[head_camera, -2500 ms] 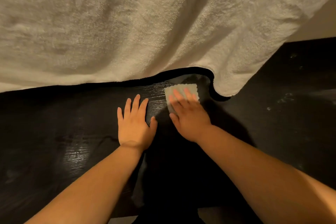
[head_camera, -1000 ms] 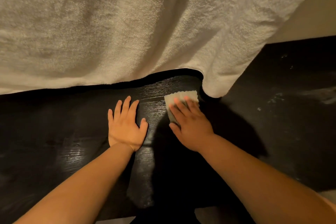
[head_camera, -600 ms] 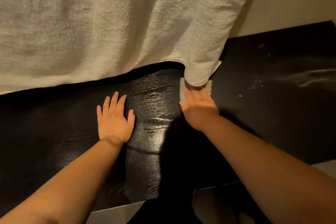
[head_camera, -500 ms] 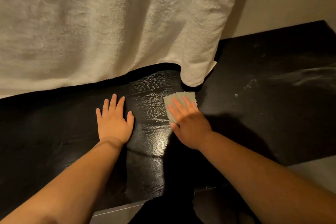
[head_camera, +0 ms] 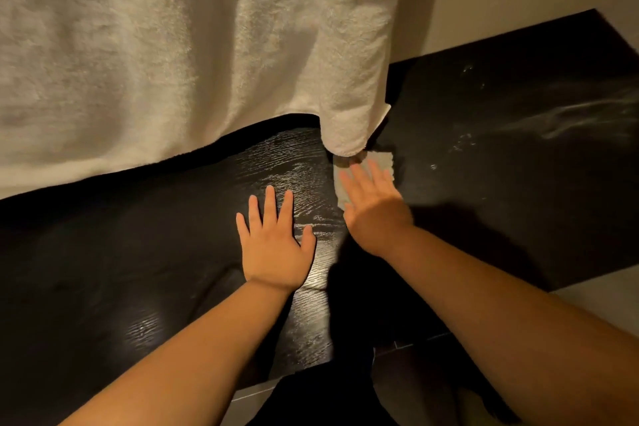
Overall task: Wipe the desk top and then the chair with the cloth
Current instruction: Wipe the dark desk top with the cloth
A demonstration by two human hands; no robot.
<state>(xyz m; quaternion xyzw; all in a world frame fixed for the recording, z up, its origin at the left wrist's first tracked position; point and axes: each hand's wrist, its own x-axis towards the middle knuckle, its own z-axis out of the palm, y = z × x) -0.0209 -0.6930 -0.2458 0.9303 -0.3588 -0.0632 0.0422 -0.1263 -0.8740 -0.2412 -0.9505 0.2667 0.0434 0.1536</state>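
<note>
Head view: presses a small pale-grey square cloth [head_camera: 383, 162] flat on the black wood-grain desk top [head_camera: 501, 218] under the straight fingers of the right hand [head_camera: 371, 206], touching the hanging corner of a cream terry towel [head_camera: 207, 45]. Rests the left hand [head_camera: 273, 245] flat beside it, fingers spread, holding nothing. Probably calls for a rightward sweep along the desk's length: whitish dusty streaks [head_camera: 570, 114] to the cloth's right, nearer the right hand.

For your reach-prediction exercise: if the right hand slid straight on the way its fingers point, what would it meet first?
Likely the towel, whose corner hangs just beyond the right hand and cloth; depth unclear.
</note>
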